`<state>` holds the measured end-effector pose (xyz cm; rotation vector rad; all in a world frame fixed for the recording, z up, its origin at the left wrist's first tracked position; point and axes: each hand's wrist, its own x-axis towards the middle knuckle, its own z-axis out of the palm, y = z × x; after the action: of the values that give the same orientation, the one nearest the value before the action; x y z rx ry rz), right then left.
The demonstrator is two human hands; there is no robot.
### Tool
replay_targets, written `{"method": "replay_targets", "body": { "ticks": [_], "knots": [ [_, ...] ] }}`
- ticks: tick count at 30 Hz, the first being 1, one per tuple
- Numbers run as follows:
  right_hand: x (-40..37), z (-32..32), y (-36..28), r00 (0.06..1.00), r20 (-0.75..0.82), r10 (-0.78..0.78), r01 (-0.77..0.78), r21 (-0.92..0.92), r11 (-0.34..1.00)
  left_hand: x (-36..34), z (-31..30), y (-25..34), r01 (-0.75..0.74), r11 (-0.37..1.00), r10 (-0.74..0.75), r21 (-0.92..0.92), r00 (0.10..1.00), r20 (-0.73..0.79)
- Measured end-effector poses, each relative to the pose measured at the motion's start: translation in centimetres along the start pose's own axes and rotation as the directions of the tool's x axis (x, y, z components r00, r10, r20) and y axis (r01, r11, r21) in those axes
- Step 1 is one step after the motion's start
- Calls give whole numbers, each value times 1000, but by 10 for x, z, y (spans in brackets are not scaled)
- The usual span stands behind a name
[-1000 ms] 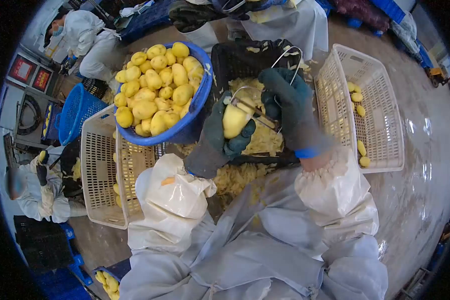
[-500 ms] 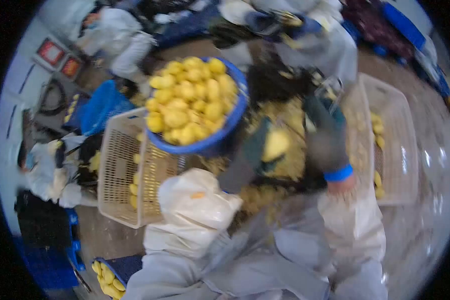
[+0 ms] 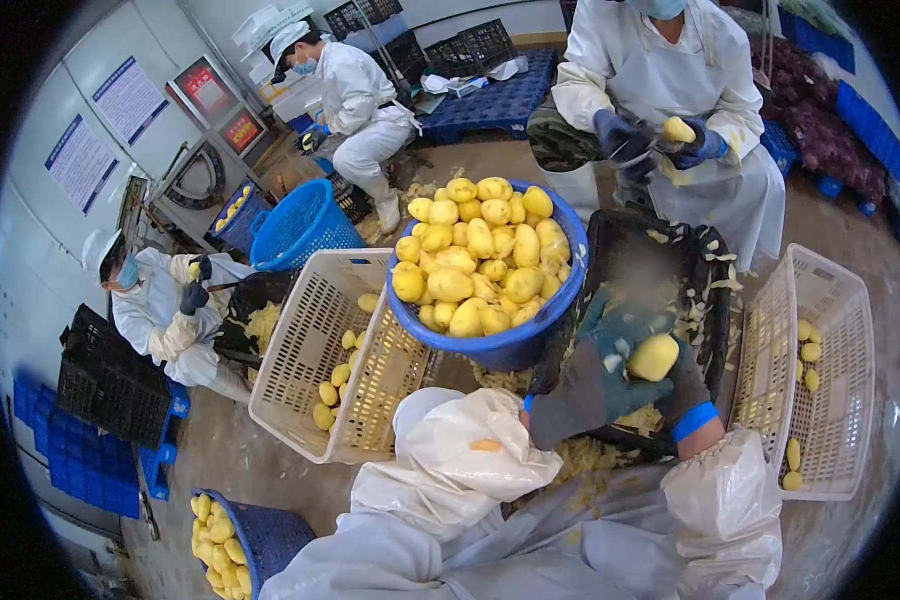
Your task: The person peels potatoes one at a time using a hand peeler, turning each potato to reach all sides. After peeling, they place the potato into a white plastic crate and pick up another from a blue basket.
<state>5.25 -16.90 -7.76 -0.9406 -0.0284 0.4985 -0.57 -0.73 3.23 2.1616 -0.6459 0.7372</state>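
Observation:
A peeled yellow potato point(image 3: 653, 357) sits between my two gloved hands, above a black crate point(image 3: 712, 345) strewn with peelings. My left hand point(image 3: 600, 365), in a dark green glove, is against the potato's left side, fingers curved about it. My right hand point(image 3: 685, 382) is close behind the potato on the right; its fingers are mostly hidden, so I cannot make out what they hold. Pale scraps cling to the left glove. Left of the crate, a blue basket point(image 3: 440, 340) is heaped with potatoes point(image 3: 480, 240).
White plastic crates with some potatoes stand at left point(image 3: 300, 425) and right point(image 3: 850, 440). A co-worker point(image 3: 685, 130) sits opposite, holding a potato; two others work at left. Another potato-filled basket point(image 3: 275, 535) is at lower left. Peelings lie on the floor.
The view has shifted and sharpened, showing more of the room. My right hand has come down from the crate's far side, close to the potato and my left hand.

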Motion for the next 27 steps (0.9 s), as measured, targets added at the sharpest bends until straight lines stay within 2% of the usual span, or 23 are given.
{"method": "replay_targets", "body": {
  "ticks": [1, 2, 4, 5, 6, 7, 8, 9, 10, 11, 12, 13, 14, 15, 16, 17, 18, 19, 20, 22, 25, 26, 27],
  "knots": [
    [-3, 0, 2, 993, 46, 105, -112, 196, 974, -1, 0, 3, 50, 998, -52, 30, 995, 85],
    [-5, 0, 3, 974, 110, 198, -225, 377, 899, 0, 0, 4, 51, 998, -54, 29, 995, 85],
    [-1, 1, -4, 979, 93, 180, -201, 356, 912, 1, -1, 4, -23, 992, 18, 128, 999, 41],
    [2, 2, -9, 984, 82, 156, -175, 335, 926, -1, 2, 1, -4, 998, 7, 66, 999, -36],
    [3, 5, -14, 984, 80, 158, -176, 334, 926, -3, 3, 1, -2, 998, 5, 63, 999, -37],
    [3, 14, -21, 999, -37, -14, 17, 89, 996, -6, 5, 1, 81, 994, -80, 68, 997, -21],
    [2, 26, -31, 972, -105, -208, 187, -181, 965, -9, 7, 1, 164, 984, -164, 73, 986, -6],
    [-4, 53, -47, 927, -242, -286, 255, -149, 955, -14, 12, -3, 178, 982, -179, -58, 984, -6],
    [-3, 57, -51, 926, -249, -283, 251, -155, 956, -15, 14, -2, 183, 981, -184, -67, 983, -5],
    [-3, 57, -53, 891, -257, -375, 316, -241, 918, -16, 17, 0, 348, 886, -348, -306, 936, 56],
    [-5, 54, -56, 847, -266, -460, 368, -331, 869, -19, 22, 3, 493, 700, -483, -517, 860, 166],
    [1, 44, -50, 813, -233, -533, 446, -337, 829, -24, 26, -7, 613, 551, -537, -566, 780, 322],
    [-7, 55, -58, 784, -187, -592, 427, -531, 732, -18, 19, -5, 740, 211, -560, -638, 627, 542],
    [0, 42, -46, 677, -49, -735, 548, -633, 547, -25, 29, -11, 658, 294, -561, -693, 706, 433],
    [-8, 51, -58, 774, -150, -615, 414, -616, 671, -21, 23, -9, 690, 122, -581, -714, 633, 512],
    [-17, 64, -65, 761, -108, -639, 495, -541, 680, -24, 26, -16, 640, -2, -535, -769, 649, 541],
    [-12, 54, -65, 800, -117, -588, 456, -519, 723, -20, 23, -19, 618, -166, -455, -768, 644, 616],
    [-14, 60, -65, 785, -161, -598, 466, -481, 742, -19, 20, -18, 608, -211, -429, -766, 646, 631],
    [-18, 62, -71, 820, -193, -538, 398, -484, 779, -15, 15, -15, 592, -241, -405, -769, 659, 634],
    [-17, 59, -72, 845, -191, -499, 400, -393, 828, -12, 11, -12, 561, -313, -411, -766, 648, 642],
    [-16, 56, -85, 805, -216, -553, 376, -534, 757, -14, 12, -19, 549, -289, -418, -784, 664, 620],
    [-19, 56, -91, 808, -214, -549, 373, -535, 758, -14, 12, -21, 545, -246, -418, -802, 687, 595],
    [-22, 55, -97, 818, -249, -519, 378, -447, 811, -15, 12, -20, 533, -191, -445, -824, 701, 557]
  ]
}}
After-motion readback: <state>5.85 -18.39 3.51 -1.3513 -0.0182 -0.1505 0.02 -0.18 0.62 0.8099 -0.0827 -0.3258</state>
